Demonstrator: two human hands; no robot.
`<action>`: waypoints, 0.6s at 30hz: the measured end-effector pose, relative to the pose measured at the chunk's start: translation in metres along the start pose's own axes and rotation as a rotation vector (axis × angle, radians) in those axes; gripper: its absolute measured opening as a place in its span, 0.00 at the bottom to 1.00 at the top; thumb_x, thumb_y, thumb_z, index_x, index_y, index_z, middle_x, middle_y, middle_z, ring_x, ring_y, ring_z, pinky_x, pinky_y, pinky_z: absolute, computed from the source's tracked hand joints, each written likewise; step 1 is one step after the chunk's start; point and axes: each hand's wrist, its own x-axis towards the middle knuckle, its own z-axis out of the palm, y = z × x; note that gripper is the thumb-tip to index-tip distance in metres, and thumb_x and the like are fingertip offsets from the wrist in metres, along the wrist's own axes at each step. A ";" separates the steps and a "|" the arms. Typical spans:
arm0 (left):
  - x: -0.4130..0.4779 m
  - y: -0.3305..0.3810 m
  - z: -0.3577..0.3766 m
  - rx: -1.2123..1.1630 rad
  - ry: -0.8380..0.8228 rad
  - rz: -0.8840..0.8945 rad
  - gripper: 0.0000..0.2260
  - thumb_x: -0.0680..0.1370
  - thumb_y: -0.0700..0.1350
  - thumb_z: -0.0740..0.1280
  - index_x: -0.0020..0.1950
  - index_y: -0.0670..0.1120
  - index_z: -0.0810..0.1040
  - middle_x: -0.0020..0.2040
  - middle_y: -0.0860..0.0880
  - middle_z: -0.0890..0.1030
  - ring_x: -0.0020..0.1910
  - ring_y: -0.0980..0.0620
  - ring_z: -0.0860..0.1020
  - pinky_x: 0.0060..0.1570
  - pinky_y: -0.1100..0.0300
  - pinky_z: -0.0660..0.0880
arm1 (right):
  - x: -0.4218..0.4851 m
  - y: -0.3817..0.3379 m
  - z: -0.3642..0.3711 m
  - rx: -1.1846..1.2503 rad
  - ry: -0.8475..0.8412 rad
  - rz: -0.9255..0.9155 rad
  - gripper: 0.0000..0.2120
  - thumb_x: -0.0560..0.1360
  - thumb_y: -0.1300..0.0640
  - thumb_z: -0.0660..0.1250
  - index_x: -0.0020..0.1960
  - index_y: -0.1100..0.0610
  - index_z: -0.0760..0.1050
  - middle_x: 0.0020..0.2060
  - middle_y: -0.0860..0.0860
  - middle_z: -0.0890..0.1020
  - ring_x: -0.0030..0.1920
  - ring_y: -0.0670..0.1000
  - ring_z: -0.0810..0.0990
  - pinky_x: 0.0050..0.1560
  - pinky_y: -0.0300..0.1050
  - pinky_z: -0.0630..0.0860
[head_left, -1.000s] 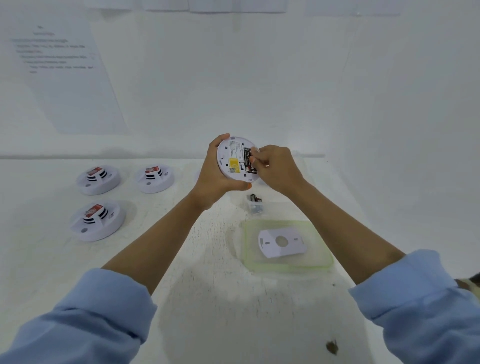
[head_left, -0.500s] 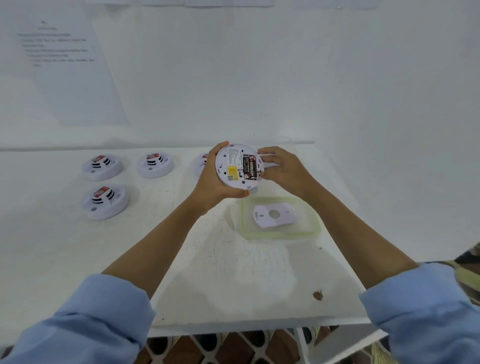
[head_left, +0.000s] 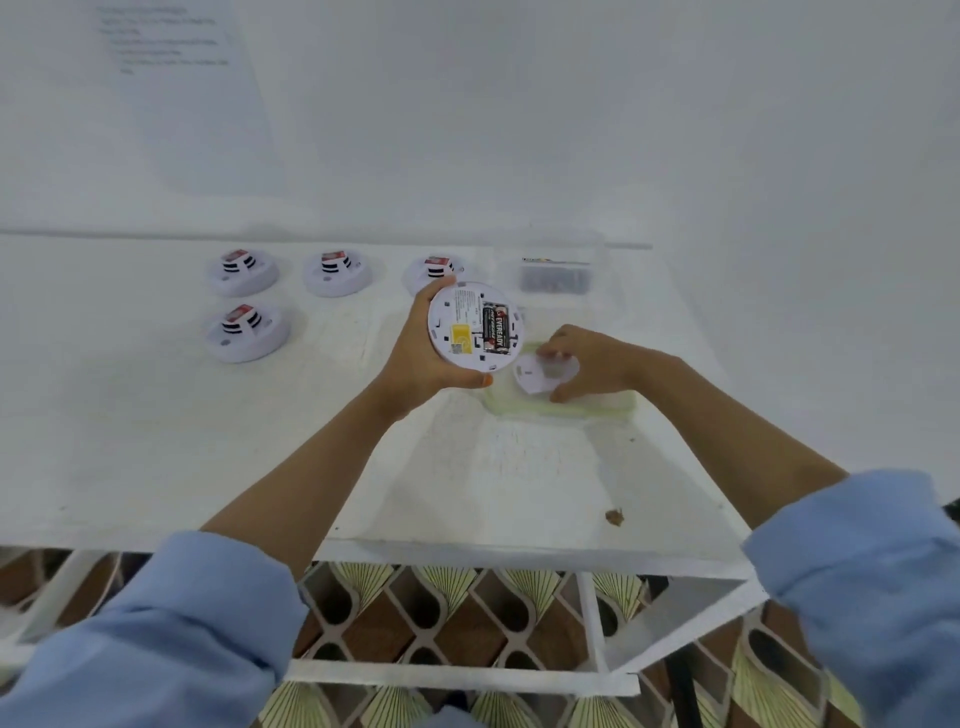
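Note:
My left hand (head_left: 421, 358) grips a round white smoke detector (head_left: 462, 325) above the table, its back turned up toward me. Two black batteries (head_left: 493, 328) sit in its open compartment beside a yellow label. My right hand (head_left: 587, 364) reaches into a shallow pale green tray (head_left: 597, 408) and pinches the white back cover plate (head_left: 540, 374) between thumb and fingers. The plate lies just right of the detector.
Several more white smoke detectors (head_left: 244, 332) with red labels stand on the white table (head_left: 156, 441) at the left and behind my left hand. A clear box of batteries (head_left: 556, 278) sits at the back right. The table's front edge and patterned floor lie below.
My right hand left the detector and dropped to the cover plate in the tray, taking hold of it. My view tilted down, showing the table's front edge.

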 end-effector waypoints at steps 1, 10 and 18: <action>-0.001 0.000 0.000 -0.010 0.004 -0.001 0.47 0.56 0.33 0.76 0.71 0.42 0.58 0.61 0.56 0.70 0.58 0.67 0.72 0.50 0.64 0.77 | 0.002 0.000 -0.002 -0.023 -0.019 0.001 0.31 0.69 0.54 0.72 0.69 0.59 0.65 0.62 0.54 0.68 0.60 0.53 0.69 0.59 0.40 0.65; 0.015 -0.002 -0.002 -0.013 -0.008 0.019 0.48 0.55 0.37 0.78 0.71 0.40 0.58 0.63 0.61 0.68 0.61 0.66 0.70 0.56 0.59 0.76 | 0.018 -0.004 -0.013 -0.091 -0.089 0.025 0.32 0.63 0.51 0.77 0.63 0.57 0.69 0.60 0.53 0.71 0.54 0.50 0.70 0.56 0.43 0.70; 0.059 -0.006 -0.018 -0.052 -0.004 0.054 0.47 0.56 0.29 0.78 0.69 0.48 0.58 0.65 0.49 0.68 0.57 0.68 0.72 0.48 0.68 0.76 | 0.009 0.000 -0.078 -0.029 0.055 0.097 0.32 0.61 0.56 0.79 0.60 0.55 0.68 0.56 0.50 0.72 0.50 0.49 0.70 0.42 0.38 0.67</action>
